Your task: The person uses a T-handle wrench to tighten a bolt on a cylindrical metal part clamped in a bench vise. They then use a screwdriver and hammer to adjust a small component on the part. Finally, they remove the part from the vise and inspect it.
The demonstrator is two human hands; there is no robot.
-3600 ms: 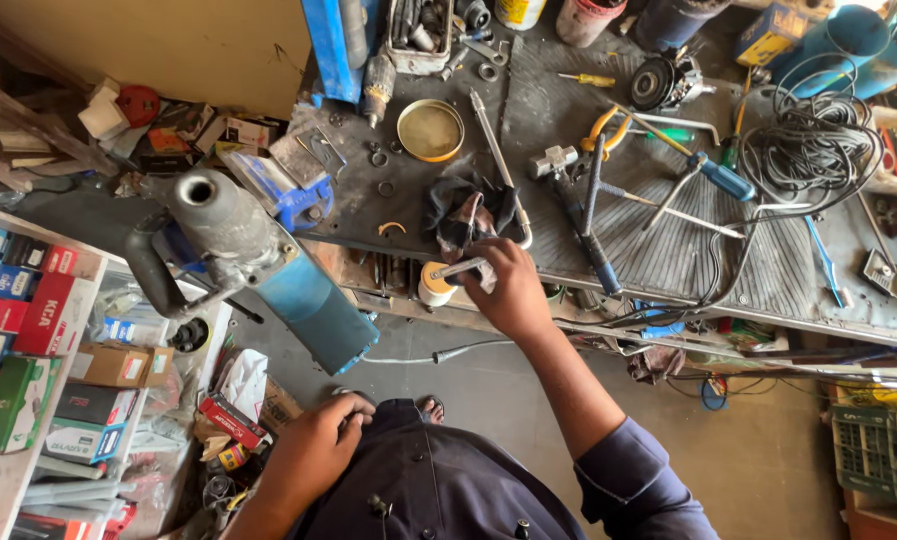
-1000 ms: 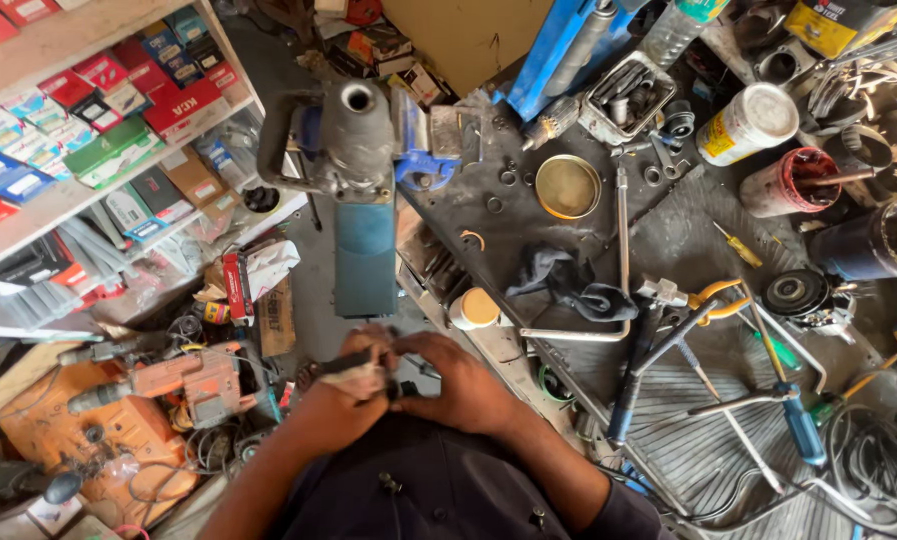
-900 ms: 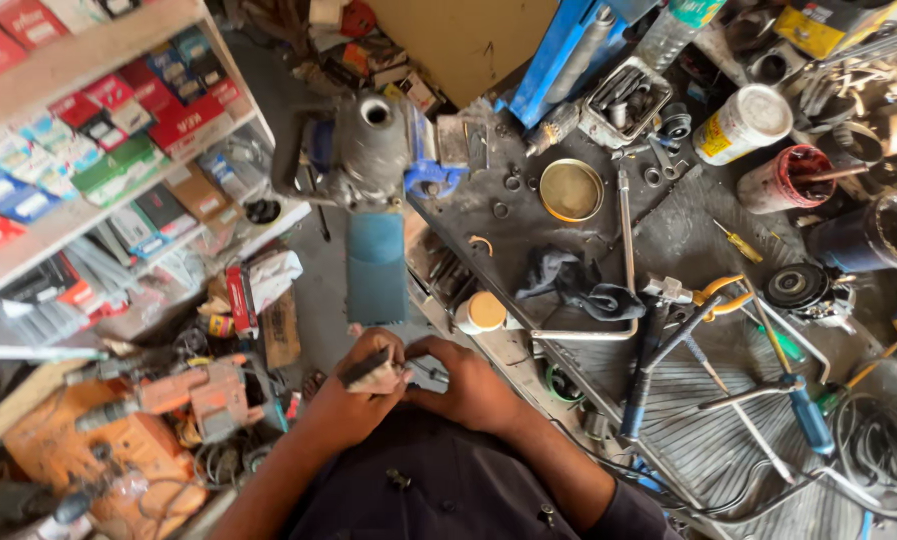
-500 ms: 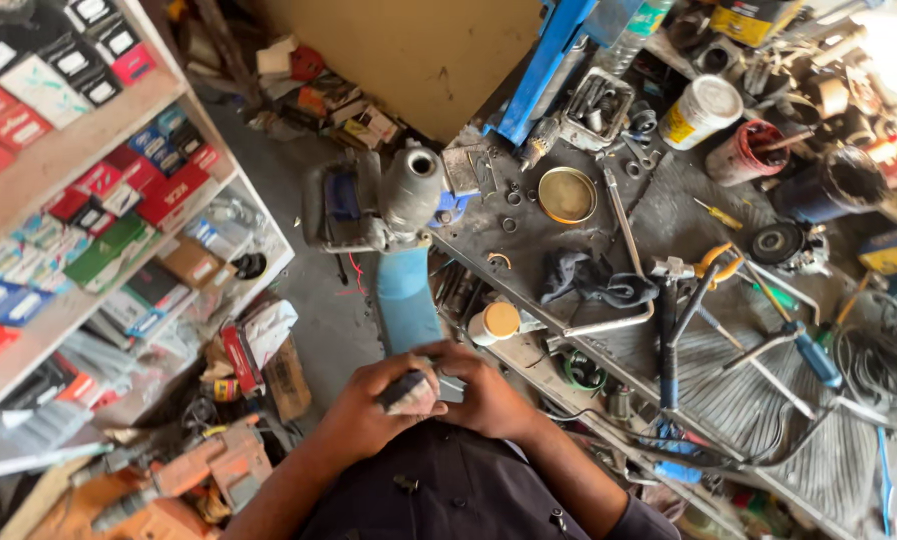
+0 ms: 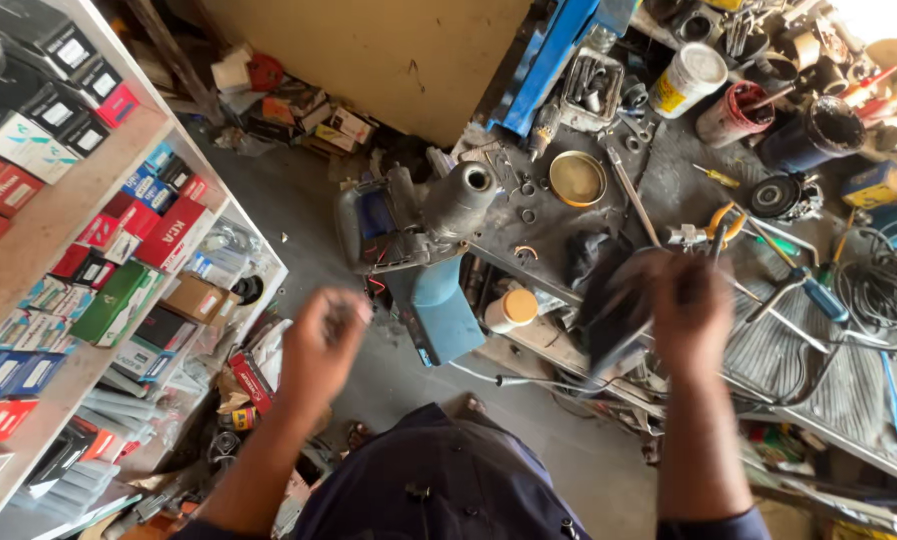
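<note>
Both hands motion-blurred: left hand (image 5: 324,345) raised over floor, closed, contents indiscernible; right hand (image 5: 691,305) above cluttered workbench (image 5: 669,190), grip unclear, black cloth (image 5: 594,262) just left.

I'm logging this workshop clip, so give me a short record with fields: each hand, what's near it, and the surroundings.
left hand: raised over the floor, closed, blurred; contents unclear
right hand: blurred at the workbench edge, a dark blurred object beside it; grip unclear
nearest to right hand: black cloth, brass round tin
between the hands: grey power tool with a blue part
workbench: cluttered with tools, cans, coiled cable
left side: shelves of coloured boxes
</note>
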